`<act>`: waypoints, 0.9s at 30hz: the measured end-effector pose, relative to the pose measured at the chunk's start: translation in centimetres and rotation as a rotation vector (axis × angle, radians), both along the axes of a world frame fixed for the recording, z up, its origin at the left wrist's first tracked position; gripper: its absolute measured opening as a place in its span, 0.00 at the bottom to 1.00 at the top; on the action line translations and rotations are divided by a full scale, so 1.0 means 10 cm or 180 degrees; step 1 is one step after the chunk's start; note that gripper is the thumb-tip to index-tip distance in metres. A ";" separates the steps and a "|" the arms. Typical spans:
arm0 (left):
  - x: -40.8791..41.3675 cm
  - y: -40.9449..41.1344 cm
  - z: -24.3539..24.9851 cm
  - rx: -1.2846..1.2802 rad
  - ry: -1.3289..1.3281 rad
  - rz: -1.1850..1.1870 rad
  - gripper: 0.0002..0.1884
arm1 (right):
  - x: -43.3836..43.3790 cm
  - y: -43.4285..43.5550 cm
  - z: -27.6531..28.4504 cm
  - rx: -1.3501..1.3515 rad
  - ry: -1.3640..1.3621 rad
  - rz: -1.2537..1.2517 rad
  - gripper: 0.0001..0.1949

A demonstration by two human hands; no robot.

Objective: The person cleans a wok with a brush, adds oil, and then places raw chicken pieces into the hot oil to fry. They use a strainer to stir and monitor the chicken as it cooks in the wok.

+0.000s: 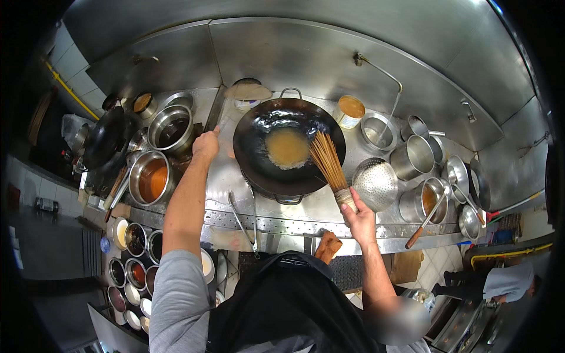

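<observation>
A dark two-handled wok (249, 152) sits on the stove with cloudy yellowish liquid (288, 148) pooled in its bottom. My right hand (359, 216) grips the bound end of a bamboo wok brush (329, 163), whose splayed bristles rest over the wok's right side. To the wok's left, my left hand (206, 143) is closed, palm down, above the steel worktop; whether it holds a thin handle cannot be told. Beyond its fingertips, a blurred round beige thing (248, 91) overlaps a container at the back. A perforated strainer (375, 184) lies right of the brush.
Water runs from a tap (388, 75) into a steel bowl (378, 132). Pots of dark (171, 129) and orange liquid (152, 178) stand left. Steel pots (412, 157), an open can (350, 111), tongs (240, 220) and seasoning containers (135, 271) surround the work area. Another person (507, 282) is at far right.
</observation>
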State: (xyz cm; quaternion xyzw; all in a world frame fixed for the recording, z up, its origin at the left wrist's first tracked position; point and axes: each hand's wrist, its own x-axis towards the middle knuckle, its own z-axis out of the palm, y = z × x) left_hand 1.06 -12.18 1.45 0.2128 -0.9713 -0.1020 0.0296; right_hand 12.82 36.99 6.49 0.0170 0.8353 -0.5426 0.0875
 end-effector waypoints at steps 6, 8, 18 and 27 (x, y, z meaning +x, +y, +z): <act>0.71 -0.13 0.08 0.2182 0.1165 0.0540 0.24 | 0.05 -0.08 -0.24 -0.0196 0.0241 0.0061 0.32; 1.16 -0.11 0.09 0.3820 0.1344 0.1083 0.11 | 0.08 -0.03 -0.51 -0.0472 0.0238 0.0073 0.32; 2.41 -1.04 -0.12 0.5277 0.1322 0.1826 0.16 | 0.19 -0.50 -0.45 -0.0849 0.0067 0.0317 0.30; 2.41 0.44 0.45 0.2490 0.2764 0.0061 0.13 | 0.46 -1.26 -0.25 -0.1305 0.0292 0.0701 0.35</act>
